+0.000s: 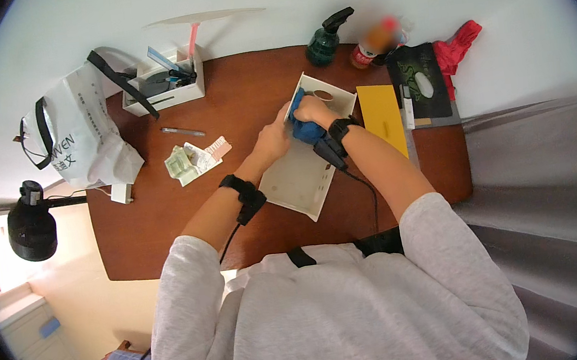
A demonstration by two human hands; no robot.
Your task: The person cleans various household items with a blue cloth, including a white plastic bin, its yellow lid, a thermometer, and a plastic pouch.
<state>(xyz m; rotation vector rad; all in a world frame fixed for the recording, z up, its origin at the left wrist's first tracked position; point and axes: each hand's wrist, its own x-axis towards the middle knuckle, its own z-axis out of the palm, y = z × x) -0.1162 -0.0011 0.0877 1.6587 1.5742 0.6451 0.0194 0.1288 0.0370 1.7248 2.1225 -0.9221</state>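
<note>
A white plastic drawer-like box (296, 179) lies at a slant on the brown wooden table (140, 239), its inside facing up. My left hand (271, 140) grips the box's left wall near the far end. Inside the box, my right hand (312, 110) is closed on a blue cloth (308, 131), which presses against the inner face of that same wall. A round opening (322, 95) shows in the far end wall. My fingertips are partly hidden by the wall and the cloth. Each wrist wears a black strapped device with a cable.
Crumpled papers (193, 161) and a pen (183, 132) lie left. Behind stand a white organizer (167, 100), a white bag (85, 128), a green spray bottle (323, 47) and a soda bottle (361, 56). A yellow folder (382, 118) and black mouse pad (411, 72) lie right.
</note>
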